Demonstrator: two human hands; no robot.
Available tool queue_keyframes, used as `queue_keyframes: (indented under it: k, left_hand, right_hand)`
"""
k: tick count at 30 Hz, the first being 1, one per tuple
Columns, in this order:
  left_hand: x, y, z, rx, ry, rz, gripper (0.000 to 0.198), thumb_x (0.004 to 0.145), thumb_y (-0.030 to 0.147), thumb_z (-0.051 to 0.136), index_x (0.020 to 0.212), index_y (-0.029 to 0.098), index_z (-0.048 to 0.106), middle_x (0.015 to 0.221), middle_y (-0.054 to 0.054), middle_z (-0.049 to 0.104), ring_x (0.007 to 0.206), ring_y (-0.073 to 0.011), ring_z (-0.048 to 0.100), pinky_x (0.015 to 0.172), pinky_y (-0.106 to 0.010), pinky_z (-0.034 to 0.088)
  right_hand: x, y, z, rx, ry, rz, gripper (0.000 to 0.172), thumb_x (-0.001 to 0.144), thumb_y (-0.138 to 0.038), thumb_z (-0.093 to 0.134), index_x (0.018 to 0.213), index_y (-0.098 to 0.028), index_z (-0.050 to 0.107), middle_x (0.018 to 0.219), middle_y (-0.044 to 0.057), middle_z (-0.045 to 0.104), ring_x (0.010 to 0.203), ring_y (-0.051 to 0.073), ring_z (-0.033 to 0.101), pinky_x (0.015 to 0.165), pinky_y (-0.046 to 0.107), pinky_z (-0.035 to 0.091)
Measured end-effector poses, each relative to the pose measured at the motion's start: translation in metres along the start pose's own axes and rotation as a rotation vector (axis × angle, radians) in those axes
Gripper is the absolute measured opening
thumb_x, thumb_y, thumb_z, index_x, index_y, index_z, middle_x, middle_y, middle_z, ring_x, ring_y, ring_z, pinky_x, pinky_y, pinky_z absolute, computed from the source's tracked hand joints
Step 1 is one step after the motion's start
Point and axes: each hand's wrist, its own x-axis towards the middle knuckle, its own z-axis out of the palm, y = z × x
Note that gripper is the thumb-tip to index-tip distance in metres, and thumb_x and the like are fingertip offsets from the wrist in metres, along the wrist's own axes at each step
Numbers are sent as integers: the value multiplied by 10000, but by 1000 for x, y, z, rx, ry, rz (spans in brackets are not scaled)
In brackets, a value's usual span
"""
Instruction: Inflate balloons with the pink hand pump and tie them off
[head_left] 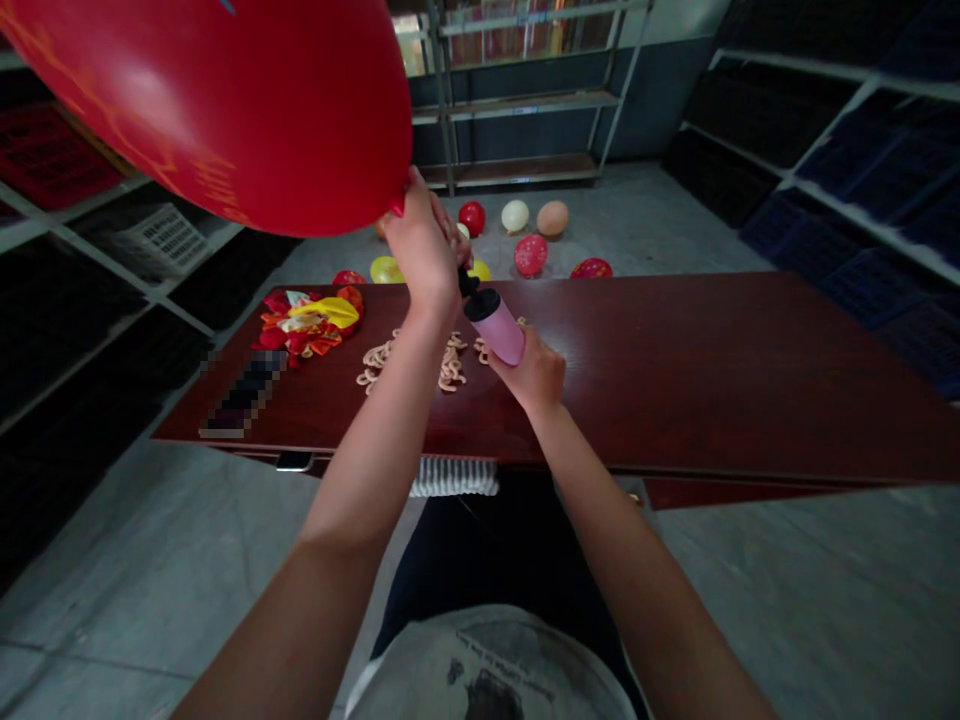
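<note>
A large inflated red balloon (300,110) fills the upper left, and my left hand (424,245) is closed around its neck. My right hand (534,370) grips the pink body of a hand balloon pump (501,330) with a black top. The pump's black end piece lies right by my left fingers; whether they also grip it is hidden. Beneath my hands, several small beige curled pieces (452,365) are scattered on the dark red table (712,370). A pile of uninflated balloons (311,320) in red, yellow and orange lies left of my left forearm.
A blurred-out dark object (246,393) lies on the table's left end. Several inflated balloons, among them a white one (515,216), rest on the floor beyond the table. Shelves (525,105) stand behind, with crates (892,270) on the right side.
</note>
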Motion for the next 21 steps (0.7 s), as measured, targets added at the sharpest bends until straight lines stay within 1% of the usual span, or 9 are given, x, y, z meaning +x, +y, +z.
queue_keyframes:
  k: [2, 3, 6, 9, 12, 14, 17, 19, 21]
  left_hand:
    - [-5, -19, -5, 56, 27, 50, 534, 1018, 393, 421, 538, 224, 259, 413, 56, 213, 328, -102, 208, 373, -270, 173]
    - [-6, -25, -8, 60, 41, 75, 524, 1022, 393, 410, 549, 228, 257, 426, 57, 208, 329, -103, 218, 373, -265, 185]
    - [-6, -28, -20, 28, 67, 70, 513, 1025, 424, 404, 581, 226, 238, 479, 62, 185, 332, -92, 217, 375, -246, 212]
    - [-6, -19, -36, -2, 106, 66, 529, 1014, 491, 416, 602, 225, 217, 515, 67, 172, 336, -80, 202, 375, -237, 220]
    - [-11, -10, -61, -22, 175, 68, 539, 994, 522, 449, 615, 226, 205, 522, 68, 170, 355, -85, 225, 394, -251, 218]
    - [-17, -4, -82, -32, 212, 65, 518, 1009, 489, 417, 623, 225, 196, 525, 66, 154, 374, -88, 241, 424, -262, 213]
    - [-25, 5, -113, -86, 290, 27, 460, 1035, 370, 338, 639, 219, 159, 530, 61, 110, 392, -81, 190, 468, -277, 200]
    - [-28, 15, -130, -125, 334, 14, 435, 1026, 330, 343, 659, 216, 138, 534, 60, 97, 399, -84, 161, 480, -283, 200]
    - [-29, 26, -141, -150, 358, 41, 426, 1017, 325, 362, 676, 219, 131, 540, 64, 98, 402, -85, 151, 482, -281, 199]
  right_hand:
    - [0, 1, 0, -6, 11, 9, 554, 822, -590, 618, 1155, -148, 591, 939, 132, 747, 815, 281, 715, 680, 334, 483]
    - [1, 2, 0, -4, 16, 5, 548, 823, -582, 624, 1161, -153, 589, 956, 134, 746, 827, 283, 714, 684, 332, 481]
    - [2, 2, -1, 7, 13, -26, 500, 826, -543, 641, 1159, -172, 592, 1008, 137, 742, 858, 284, 709, 687, 331, 476]
    - [1, 0, -4, -2, 9, -49, 446, 820, -504, 661, 1134, -193, 601, 1000, 123, 739, 877, 284, 699, 695, 334, 476]
    - [0, -3, -5, -17, 5, -127, 402, 821, -439, 677, 1138, -200, 607, 1030, 115, 730, 939, 280, 683, 754, 337, 484]
    - [-2, -5, -4, -39, -19, -223, 397, 830, -384, 675, 1169, -189, 604, 1081, 124, 718, 1006, 278, 663, 821, 342, 484]
    - [-5, -7, -4, -97, -50, -352, 374, 862, -334, 641, 1196, -170, 602, 1137, 146, 699, 1099, 282, 625, 917, 360, 463]
    - [-6, -8, -5, -125, -55, -401, 347, 880, -336, 622, 1185, -171, 608, 1156, 150, 691, 1129, 285, 608, 949, 371, 451]
    - [-8, -9, -6, -137, -55, -424, 340, 883, -351, 620, 1174, -174, 611, 1153, 143, 690, 1130, 286, 605, 951, 373, 450]
